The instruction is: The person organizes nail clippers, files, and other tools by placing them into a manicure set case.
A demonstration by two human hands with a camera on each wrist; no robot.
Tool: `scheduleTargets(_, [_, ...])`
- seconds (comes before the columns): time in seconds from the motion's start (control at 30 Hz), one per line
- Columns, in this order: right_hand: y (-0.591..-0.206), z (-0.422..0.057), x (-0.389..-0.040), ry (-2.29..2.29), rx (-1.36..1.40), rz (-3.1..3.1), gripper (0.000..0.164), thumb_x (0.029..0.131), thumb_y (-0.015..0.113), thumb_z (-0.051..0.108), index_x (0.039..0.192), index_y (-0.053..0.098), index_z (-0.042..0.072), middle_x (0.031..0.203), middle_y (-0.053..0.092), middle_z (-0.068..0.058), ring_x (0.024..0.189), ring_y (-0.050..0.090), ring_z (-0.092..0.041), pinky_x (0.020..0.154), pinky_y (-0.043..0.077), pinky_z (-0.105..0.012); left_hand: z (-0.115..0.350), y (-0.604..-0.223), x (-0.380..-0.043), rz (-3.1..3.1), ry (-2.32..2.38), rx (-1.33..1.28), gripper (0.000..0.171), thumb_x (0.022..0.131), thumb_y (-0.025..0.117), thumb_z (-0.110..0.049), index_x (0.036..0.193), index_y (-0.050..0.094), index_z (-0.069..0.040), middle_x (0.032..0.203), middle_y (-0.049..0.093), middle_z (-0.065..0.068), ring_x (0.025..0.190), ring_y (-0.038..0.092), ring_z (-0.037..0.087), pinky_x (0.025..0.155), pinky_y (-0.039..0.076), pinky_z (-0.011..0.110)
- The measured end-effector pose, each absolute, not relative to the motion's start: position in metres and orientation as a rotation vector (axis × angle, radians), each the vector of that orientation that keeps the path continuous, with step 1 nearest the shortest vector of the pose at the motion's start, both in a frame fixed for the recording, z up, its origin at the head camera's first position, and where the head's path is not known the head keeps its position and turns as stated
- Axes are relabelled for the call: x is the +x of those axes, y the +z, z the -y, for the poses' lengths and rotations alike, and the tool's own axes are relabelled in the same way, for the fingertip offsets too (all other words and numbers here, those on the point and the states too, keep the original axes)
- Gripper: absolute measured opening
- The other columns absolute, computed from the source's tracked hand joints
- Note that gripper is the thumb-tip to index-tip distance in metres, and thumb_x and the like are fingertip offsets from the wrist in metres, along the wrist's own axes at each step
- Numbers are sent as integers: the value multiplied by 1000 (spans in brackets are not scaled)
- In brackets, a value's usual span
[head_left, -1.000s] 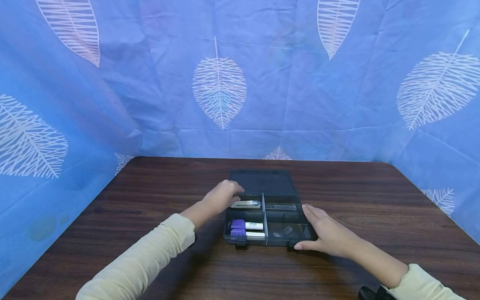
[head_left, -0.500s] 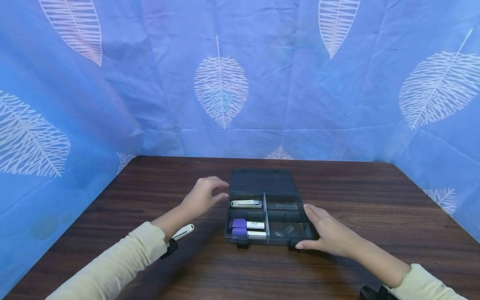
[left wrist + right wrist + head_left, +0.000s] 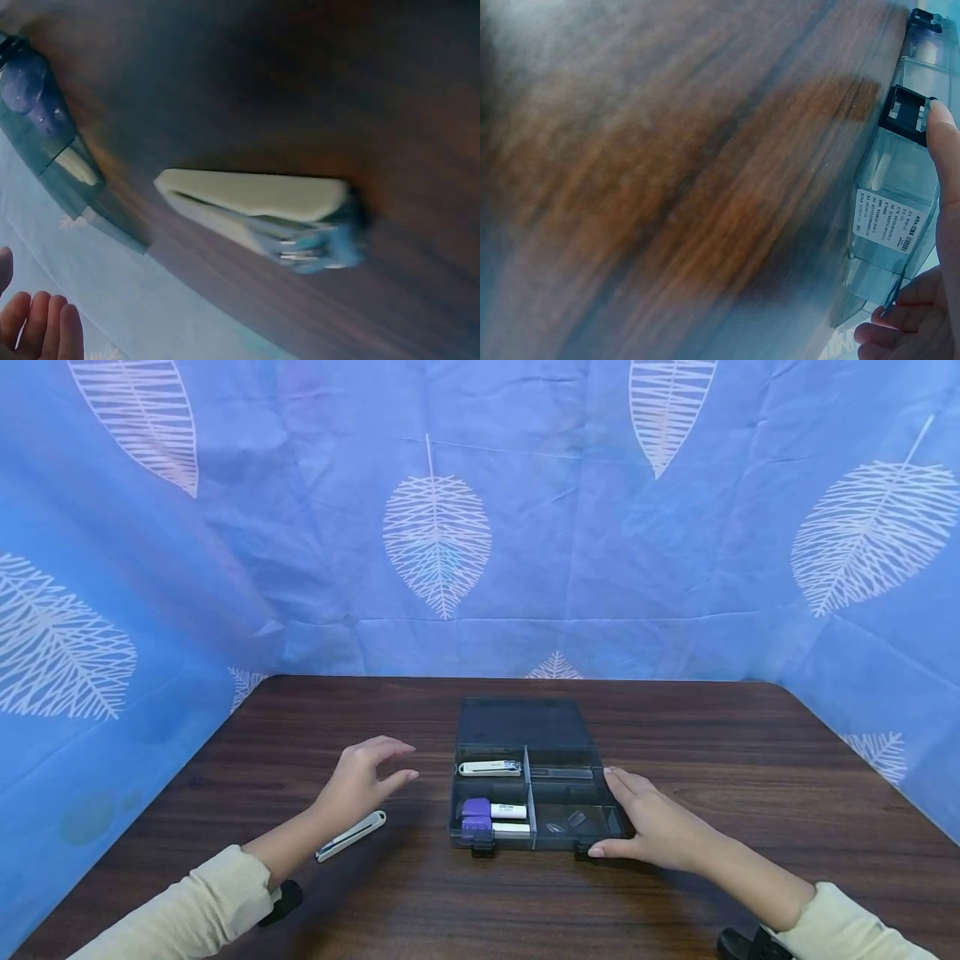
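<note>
A dark see-through compartment box (image 3: pixel 532 817) lies on the table with its lid (image 3: pixel 521 722) folded back. My right hand (image 3: pixel 663 827) holds the box's right side, thumb (image 3: pixel 939 120) at a front latch (image 3: pixel 906 112) and fingers along the side wall. One nail clipper (image 3: pixel 490 768) rests in the back left compartment. Two purple-and-white pieces (image 3: pixel 495 820) fill the front left one. My left hand (image 3: pixel 363 781) hovers left of the box, thumb and fingers apart and holding nothing. Below it on the table lies another nail clipper (image 3: pixel 351 837), large in the left wrist view.
The box's right compartments hold a clear flat strip (image 3: pixel 561 773) at the back and small clear pieces (image 3: pixel 574 820) in front. A brown wood table (image 3: pixel 712 727) reaches to a blue leaf-patterned cloth (image 3: pixel 540 568) behind it.
My left hand has withdrawn from the box's back left compartment and moved left toward me. The clipper on the table has come into sight from behind the arm. The right hand has stayed put.
</note>
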State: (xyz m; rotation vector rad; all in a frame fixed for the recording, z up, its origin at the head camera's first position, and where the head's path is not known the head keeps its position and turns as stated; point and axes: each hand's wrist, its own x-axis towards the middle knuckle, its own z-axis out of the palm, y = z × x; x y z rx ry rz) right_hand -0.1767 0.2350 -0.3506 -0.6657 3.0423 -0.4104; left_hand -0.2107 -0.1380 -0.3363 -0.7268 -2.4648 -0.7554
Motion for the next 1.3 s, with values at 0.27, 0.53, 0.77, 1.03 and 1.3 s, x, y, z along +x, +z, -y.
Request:
scheduleTargets(0.27, [-353, -236, -177, -407, -652, -3047, 112, 70, 56, 74, 141, 28, -9, 142, 33, -31, 128, 35, -47, 95, 39, -58, 159, -346, -199, 2508, -756, -653, 30, 76, 74, -11, 103, 69, -1, 99, 69, 11, 91, 66, 26, 72, 55, 36])
scheduleTargets(0.53, [-352, -236, -176, -397, -662, -3047, 111, 70, 57, 73, 141, 29, -9, 142, 34, -31, 128, 36, -47, 94, 40, -58, 178, -358, -185, 2541, -759, -615, 28, 75, 75, -10, 100, 69, 0, 96, 70, 10, 87, 67, 23, 70, 55, 34])
scheduleTargets(0.77, [-352, -236, -175, -394, -652, -3047, 111, 71, 57, 73, 140, 30, -9, 141, 34, -32, 128, 36, -48, 95, 39, -59, 190, -364, -172, 2581, -766, -570, 27, 74, 76, -9, 99, 69, 0, 96, 69, 9, 84, 67, 22, 66, 55, 30])
scheduleTargets(1.03, [-353, -235, -175, -381, -659, -3059, 110, 70, 58, 72, 139, 31, -10, 141, 35, -32, 127, 36, -48, 95, 39, -59, 202, -372, -163, 2679, -779, -514, 28, 74, 76, -12, 98, 69, 1, 94, 69, 8, 85, 67, 22, 69, 56, 31])
scheduleTargets(1.3, [-352, -234, -175, -383, -663, -3057, 110, 71, 58, 72, 140, 31, -9, 141, 35, -32, 127, 36, -48, 94, 39, -59, 212, -377, -158, 2813, -745, -472, 28, 71, 78, -13, 96, 69, -4, 90, 66, 2, 75, 61, 9, 62, 52, 23])
